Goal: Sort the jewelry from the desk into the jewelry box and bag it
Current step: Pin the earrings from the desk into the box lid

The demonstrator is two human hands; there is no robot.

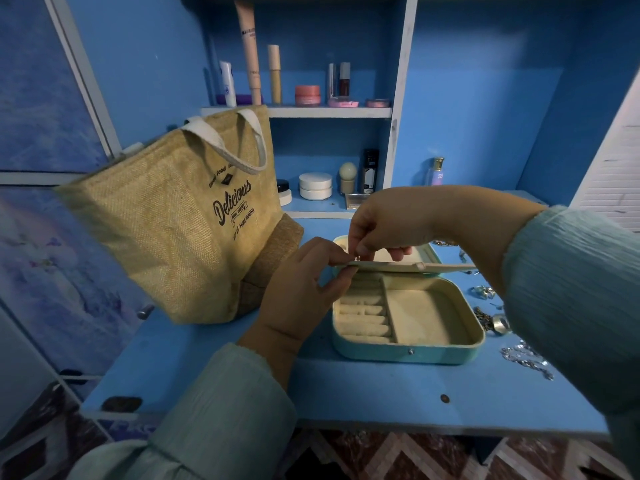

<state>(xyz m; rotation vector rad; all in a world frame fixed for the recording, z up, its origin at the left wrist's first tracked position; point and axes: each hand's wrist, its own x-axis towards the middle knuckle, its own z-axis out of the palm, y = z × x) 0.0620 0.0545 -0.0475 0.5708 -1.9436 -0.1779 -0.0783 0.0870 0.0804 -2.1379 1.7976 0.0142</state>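
A teal jewelry box (pixel 408 353) with cream lining lies open on the blue desk (pixel 363 393). Its ring rolls and side compartment hold nothing. A flat cream inner flap (pixel 408 266) hangs level over the box's back half. My left hand (pixel 301 292) pinches the flap's left corner. My right hand (pixel 388 223) pinches its back edge from above. Silver jewelry lies on the desk right of the box: rings (pixel 483 292), a chain with a pendant (pixel 493 322) and a sparkly chain (pixel 526 358). A burlap tote bag (pixel 173 223) stands left of the box.
Cosmetics line the upper shelf (pixel 329 112). Jars and bottles stand in the lower cubby (pixel 322 206), and a perfume bottle (pixel 435 171) stands at the back right. The desk's front edge runs just below the box.
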